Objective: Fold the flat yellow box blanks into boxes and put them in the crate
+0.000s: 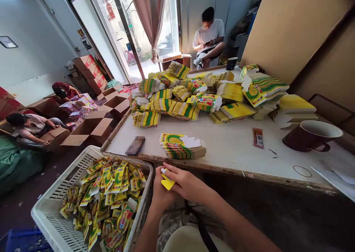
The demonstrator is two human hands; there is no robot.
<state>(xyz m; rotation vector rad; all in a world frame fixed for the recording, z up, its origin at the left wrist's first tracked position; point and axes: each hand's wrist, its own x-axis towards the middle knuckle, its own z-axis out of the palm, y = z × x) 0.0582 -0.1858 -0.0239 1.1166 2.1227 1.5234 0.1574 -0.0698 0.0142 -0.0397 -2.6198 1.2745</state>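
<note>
Head view: pinching a yellow carton (168, 184) between left hand (160, 189) and right hand (181, 179), low before the surface (227, 148).
Cannot tell its long axis, partly covered by both hands; facing a stack of flat cartons (183, 148) across the surface's edge, with a white crate (44, 210) to the left, nearer the left hand, and bundled cartons (184, 109) heaped farther back.

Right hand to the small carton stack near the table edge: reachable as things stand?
Probably yes: the carton stack lies just past the right hand, with only the near edge of the table between. That hand is on a yellow carton, so it may need to let go first.
</note>
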